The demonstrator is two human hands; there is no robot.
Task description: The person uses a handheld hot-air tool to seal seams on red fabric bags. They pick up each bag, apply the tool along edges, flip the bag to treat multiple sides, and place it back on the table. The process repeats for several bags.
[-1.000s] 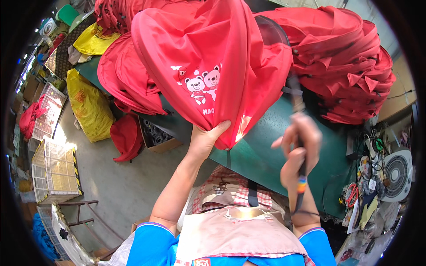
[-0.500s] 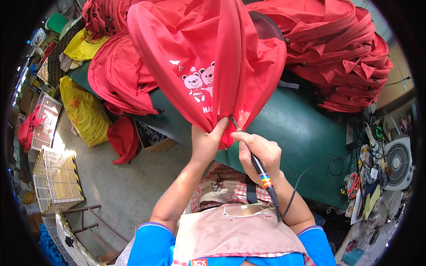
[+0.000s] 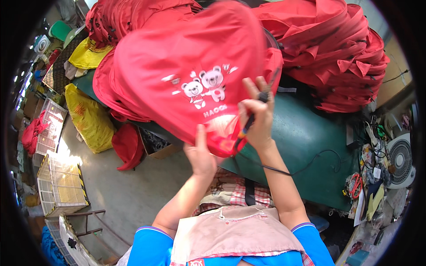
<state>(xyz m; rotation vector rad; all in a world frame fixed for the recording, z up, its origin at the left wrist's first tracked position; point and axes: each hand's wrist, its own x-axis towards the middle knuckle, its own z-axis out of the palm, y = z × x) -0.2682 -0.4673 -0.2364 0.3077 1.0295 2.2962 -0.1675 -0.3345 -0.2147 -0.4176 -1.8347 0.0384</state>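
Observation:
A red fabric canopy-like piece (image 3: 155, 71) with a thick curved rim and a print of two bears hangs spread in front of me. My left hand (image 3: 200, 156) grips its narrow lower end, thumb on top and fingers hidden beneath. My right hand (image 3: 257, 111) is closed round a pen-shaped soldering iron (image 3: 263, 96) with a black handle, coloured bands and a cord. The iron points up and away, over the right side of the red fabric. Its tip is blurred, and I cannot tell whether it touches the cloth.
Folded red fabric pieces are heaped at the back right (image 3: 337, 57) and back left (image 3: 133, 22) of the green table (image 3: 306, 146). The iron's black cord (image 3: 288, 173) loops across the table. A fan (image 3: 400, 159) stands at the right; a yellow bag (image 3: 91, 119) and wire crates (image 3: 64, 184) are at the left.
The red piece has swung round so its bear print faces me flat. My right hand has lifted the soldering iron up from the lower seam, and its tip now points upward.

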